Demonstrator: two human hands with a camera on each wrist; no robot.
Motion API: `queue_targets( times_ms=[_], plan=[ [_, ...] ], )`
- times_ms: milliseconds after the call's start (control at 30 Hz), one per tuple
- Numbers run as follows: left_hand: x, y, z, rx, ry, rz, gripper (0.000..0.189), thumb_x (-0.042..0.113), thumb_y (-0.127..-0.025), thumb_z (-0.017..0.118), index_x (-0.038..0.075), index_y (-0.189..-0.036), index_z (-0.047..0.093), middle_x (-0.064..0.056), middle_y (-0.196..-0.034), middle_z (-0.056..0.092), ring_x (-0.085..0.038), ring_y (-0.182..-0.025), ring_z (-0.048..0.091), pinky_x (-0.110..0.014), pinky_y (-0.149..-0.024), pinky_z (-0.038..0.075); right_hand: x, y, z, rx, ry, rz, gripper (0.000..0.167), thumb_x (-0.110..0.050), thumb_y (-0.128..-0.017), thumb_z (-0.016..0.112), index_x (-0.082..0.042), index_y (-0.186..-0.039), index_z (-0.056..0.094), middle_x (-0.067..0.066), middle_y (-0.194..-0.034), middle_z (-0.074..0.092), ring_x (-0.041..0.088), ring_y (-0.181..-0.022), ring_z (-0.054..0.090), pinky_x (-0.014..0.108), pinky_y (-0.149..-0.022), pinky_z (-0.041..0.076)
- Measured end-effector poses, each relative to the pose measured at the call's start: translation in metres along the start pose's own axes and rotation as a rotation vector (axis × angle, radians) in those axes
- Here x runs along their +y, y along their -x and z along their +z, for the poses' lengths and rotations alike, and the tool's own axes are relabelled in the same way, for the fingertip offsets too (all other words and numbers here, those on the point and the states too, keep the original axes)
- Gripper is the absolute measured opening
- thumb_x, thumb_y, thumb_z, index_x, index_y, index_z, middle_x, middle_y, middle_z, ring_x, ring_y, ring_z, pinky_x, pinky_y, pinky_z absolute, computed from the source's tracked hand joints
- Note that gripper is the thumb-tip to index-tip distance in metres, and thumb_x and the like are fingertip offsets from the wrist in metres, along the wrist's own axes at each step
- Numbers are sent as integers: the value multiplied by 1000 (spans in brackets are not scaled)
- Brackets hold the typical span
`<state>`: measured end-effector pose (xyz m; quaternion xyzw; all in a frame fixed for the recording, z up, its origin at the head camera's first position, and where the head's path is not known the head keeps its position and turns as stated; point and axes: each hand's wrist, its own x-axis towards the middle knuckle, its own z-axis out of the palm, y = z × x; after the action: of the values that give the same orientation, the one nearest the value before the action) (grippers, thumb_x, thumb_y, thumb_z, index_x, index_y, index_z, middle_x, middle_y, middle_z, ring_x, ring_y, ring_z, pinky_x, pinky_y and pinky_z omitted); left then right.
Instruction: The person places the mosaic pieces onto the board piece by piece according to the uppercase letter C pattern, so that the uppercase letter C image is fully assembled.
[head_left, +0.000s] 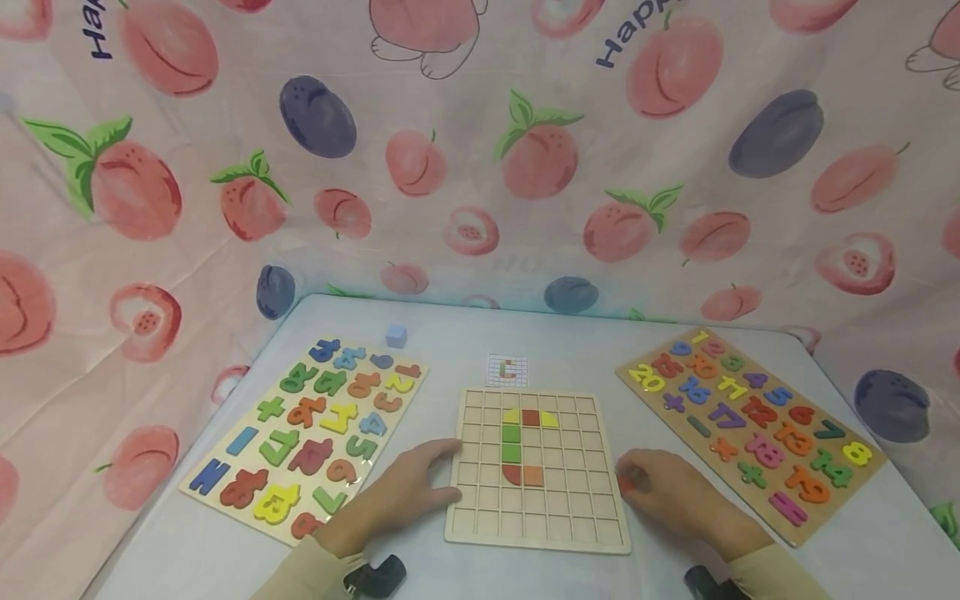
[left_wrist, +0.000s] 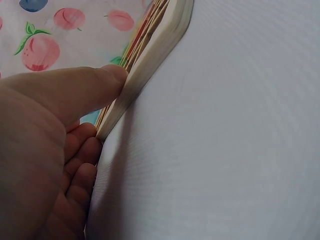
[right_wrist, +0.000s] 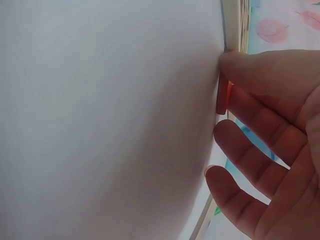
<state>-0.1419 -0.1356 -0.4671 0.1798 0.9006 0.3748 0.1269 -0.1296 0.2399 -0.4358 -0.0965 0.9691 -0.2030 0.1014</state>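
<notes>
A wooden grid board [head_left: 587, 507] lies in the middle of the table, with several coloured tiles in its squares. Two green tiles [head_left: 511, 452] run down one column, yellow tiles [head_left: 550, 418] flank a red square [head_left: 530, 417] above, and a red rounded tile [head_left: 512, 475] sits beside an orange square [head_left: 533, 476] below. My left hand [head_left: 416, 483] rests at the board's left edge, thumb and fingers spread, the thumb tip [left_wrist: 116, 77] against its side. Beside the right edge, my right hand [head_left: 663, 487] pinches a small red tile [right_wrist: 223, 95] between thumb and index finger; its shape is mostly hidden.
Behind the grid board lies a small pattern card [head_left: 507, 371]. A number board [head_left: 416, 375] with colourful pieces is on the left, another number board [head_left: 862, 425] on the right. One pale blue cube [head_left: 396, 336] stands at the back left. Fruit-patterned cloth [head_left: 480, 167] hangs behind the table.
</notes>
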Motion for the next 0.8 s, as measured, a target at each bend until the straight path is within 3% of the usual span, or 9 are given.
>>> queue_targets(
  times_ms=[300, 800],
  plan=[
    [0, 0, 1, 2, -1, -3, 65, 27, -88, 76, 11, -145, 50, -8, -148, 50, -32, -141, 40, -53, -113, 33, -3, -3, 0, 4, 21, -10, 19, -11, -84, 77, -14, -101, 70, -7, -95, 68, 20, -96, 65, 47, -87, 53],
    [1, 1, 0, -2, 2, -12, 64, 27, -88, 76, 12, -145, 50, -8, -148, 50, -32, -141, 39, -53, -114, 32, 3, -6, -1, 20, 25, -10, 16, -15, -85, 77, -15, -98, 70, -6, -96, 68, 25, -100, 65, 50, -90, 52]
  ],
)
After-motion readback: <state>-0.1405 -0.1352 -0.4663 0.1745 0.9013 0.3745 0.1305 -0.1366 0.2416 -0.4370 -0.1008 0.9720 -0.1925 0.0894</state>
